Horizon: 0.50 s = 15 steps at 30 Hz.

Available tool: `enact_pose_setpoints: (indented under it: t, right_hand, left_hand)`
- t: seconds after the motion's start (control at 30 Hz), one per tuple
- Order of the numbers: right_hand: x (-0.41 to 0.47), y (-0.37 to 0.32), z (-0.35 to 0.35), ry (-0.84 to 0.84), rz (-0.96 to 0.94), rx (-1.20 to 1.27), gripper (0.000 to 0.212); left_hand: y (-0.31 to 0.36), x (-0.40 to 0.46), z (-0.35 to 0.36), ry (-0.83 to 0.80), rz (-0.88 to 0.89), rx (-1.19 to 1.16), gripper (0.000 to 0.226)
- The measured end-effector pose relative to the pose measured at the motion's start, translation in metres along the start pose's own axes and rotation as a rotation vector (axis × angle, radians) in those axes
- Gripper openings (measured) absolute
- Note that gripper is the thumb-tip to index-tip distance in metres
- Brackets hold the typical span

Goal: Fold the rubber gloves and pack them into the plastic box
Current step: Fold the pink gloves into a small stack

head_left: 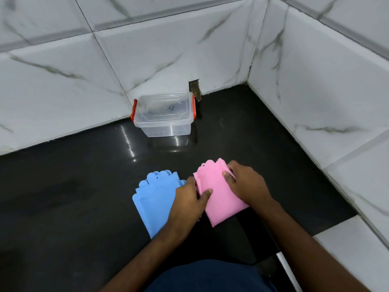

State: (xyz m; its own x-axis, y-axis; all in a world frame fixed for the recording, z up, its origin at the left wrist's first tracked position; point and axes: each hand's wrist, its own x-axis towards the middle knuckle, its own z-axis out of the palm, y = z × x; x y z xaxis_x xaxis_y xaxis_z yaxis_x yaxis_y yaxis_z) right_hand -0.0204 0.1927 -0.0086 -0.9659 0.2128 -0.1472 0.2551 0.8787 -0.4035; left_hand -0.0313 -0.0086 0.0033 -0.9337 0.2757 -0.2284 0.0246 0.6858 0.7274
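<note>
A pink rubber glove (220,199) lies on the black counter (84,197), partly doubled over. My left hand (189,201) grips its left edge, thumb on top. My right hand (244,182) pinches its upper right edge, thumb pressed on the pink surface. A blue rubber glove (154,197) lies flat just to the left, partly under my left hand and wrist. The clear plastic box (165,114) with red side clips stands farther back against the wall, its lid on.
White marble-look tiled walls (315,91) close the counter at the back and right, meeting in a corner. A small hole in the tile (194,89) sits just right of the box. The counter's front edge is near my dark blue clothing.
</note>
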Motion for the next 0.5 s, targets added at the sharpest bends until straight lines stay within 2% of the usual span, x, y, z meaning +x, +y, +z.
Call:
enact_pose_setpoints:
  t: [0.1, 0.17, 0.3, 0.43, 0.5]
  right_hand:
    - [-0.01, 0.002, 0.006, 0.123, 0.014, 0.019, 0.02]
    - [-0.014, 0.004, 0.009, 0.157, 0.021, 0.051, 0.024]
    - [-0.017, 0.007, 0.013, 0.221, 0.048, 0.098, 0.045]
    - [-0.024, 0.013, 0.013, 0.282, 0.087, 0.122, 0.049]
    - [-0.028, 0.015, 0.014, 0.236, 0.135, 0.139, 0.059]
  left_hand:
    - [0.004, 0.008, -0.005, 0.066, 0.044, 0.091, 0.053]
    - [0.005, 0.008, -0.005, 0.08, 0.088, 0.137, 0.062]
    - [0.004, 0.004, 0.001, 0.052, 0.163, 0.32, 0.052]
    - [0.002, -0.003, 0.001, 0.08, 0.249, 0.362, 0.045]
    - [-0.002, -0.006, 0.004, 0.107, 0.308, 0.396, 0.048]
